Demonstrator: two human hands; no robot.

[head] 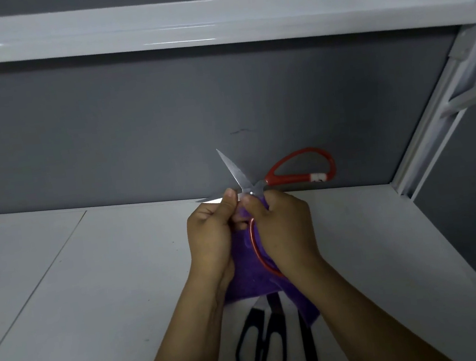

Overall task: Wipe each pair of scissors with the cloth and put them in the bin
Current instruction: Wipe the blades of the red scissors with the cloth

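I hold a pair of red-handled scissors (299, 169) spread wide open above the white table (94, 290). One blade points up and away; the other is mostly hidden behind my fingers. My right hand (282, 229) grips the scissors near the pivot, with one red handle loop running under its palm. My left hand (211, 238) pinches the purple cloth (249, 272) against the lower blade. The cloth hangs down between my hands. A pair of black-handled scissors (261, 347) lies on the table beneath my wrists, its blades covered by the cloth. No bin is in view.
A grey back panel (161, 114) rises behind the table, with a white shelf rail (210, 23) overhead. A white metal frame post (435, 124) stands at the right, where the table's edge drops off. Another dark handle (309, 349) shows near the bottom edge.
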